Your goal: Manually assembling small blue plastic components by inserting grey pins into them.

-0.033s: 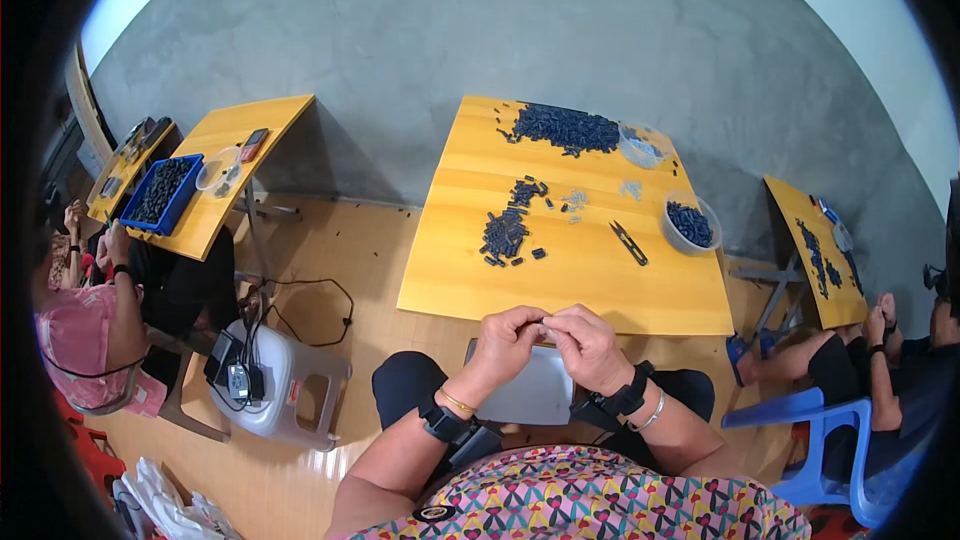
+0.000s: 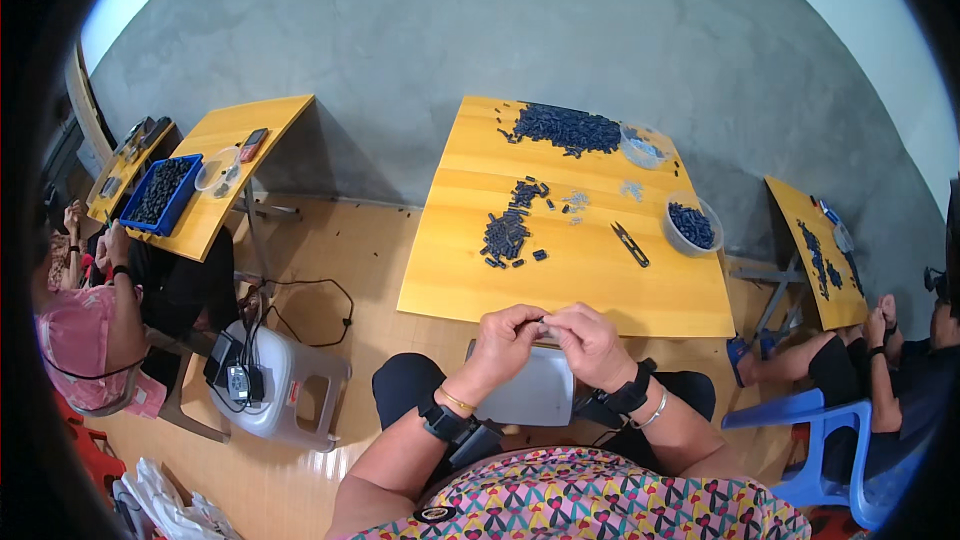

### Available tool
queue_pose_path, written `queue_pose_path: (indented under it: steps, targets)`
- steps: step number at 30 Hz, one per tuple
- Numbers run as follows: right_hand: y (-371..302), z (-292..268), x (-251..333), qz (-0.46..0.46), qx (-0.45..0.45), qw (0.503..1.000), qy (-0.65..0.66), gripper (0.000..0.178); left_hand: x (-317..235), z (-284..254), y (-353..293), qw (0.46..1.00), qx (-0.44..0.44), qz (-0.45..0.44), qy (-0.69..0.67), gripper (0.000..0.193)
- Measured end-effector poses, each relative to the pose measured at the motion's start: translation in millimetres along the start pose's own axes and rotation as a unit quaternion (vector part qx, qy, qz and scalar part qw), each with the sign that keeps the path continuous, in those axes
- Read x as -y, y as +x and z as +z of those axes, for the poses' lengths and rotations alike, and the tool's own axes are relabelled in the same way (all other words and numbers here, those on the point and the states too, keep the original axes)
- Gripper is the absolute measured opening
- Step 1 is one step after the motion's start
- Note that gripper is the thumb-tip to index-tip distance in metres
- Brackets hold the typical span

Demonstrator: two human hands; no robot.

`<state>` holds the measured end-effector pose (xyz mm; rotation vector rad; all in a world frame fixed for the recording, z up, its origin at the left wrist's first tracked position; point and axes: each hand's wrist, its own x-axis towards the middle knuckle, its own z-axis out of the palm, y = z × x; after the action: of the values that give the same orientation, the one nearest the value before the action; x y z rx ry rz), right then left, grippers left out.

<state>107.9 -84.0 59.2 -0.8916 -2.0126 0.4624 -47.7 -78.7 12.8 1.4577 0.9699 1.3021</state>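
Just off the near edge of the yellow table (image 2: 470, 285), my left hand (image 2: 503, 347) and my right hand (image 2: 592, 347) meet with fingertips pinched together. A small dark piece (image 2: 543, 321) shows between them, mostly covered by the fingers, so its exact kind is unclear. Beyond, on the tabletop, lies a pile of short black cylindrical pieces (image 2: 505, 235). Small clear pieces (image 2: 575, 200) are scattered beside that pile. Black thread snips (image 2: 630, 244) lie to the right, near a clear round tub (image 2: 693, 227) filled with dark pieces.
A larger heap of black pieces (image 2: 565, 127) covers the table's far side, beside a clear bowl (image 2: 645, 147) of small pale pieces. Under my hands is a pale stool (image 2: 525, 390). Co-workers sit at tables left and right; a blue bin (image 2: 186, 205) stands on the left one.
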Motion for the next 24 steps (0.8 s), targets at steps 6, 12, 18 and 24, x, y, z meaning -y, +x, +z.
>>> queue_pose_path:
  steps: [6, 12, 18, 24]
  targets:
    - [40, -11, -69, 0.09, -0.011, 0.995, -0.046, 0.008, 29, -17, 37, 0.997, -0.036, 0.06, 0.045, 0.011]
    - [95, -23, -123, 0.131, 0.024, 0.98, -0.148, 0.007, 37, -17, 47, 1.0, -0.014, -0.004, 0.021, 0.013]
    - [127, -13, -165, 0.131, 0.077, 0.968, -0.199, 0.007, 35, -23, 48, 0.999, 0.021, -0.011, 0.034, 0.014]
    - [151, -4, -187, 0.107, 0.107, 0.963, -0.222, 0.006, 35, -28, 51, 0.997, 0.054, -0.035, 0.033, 0.012]
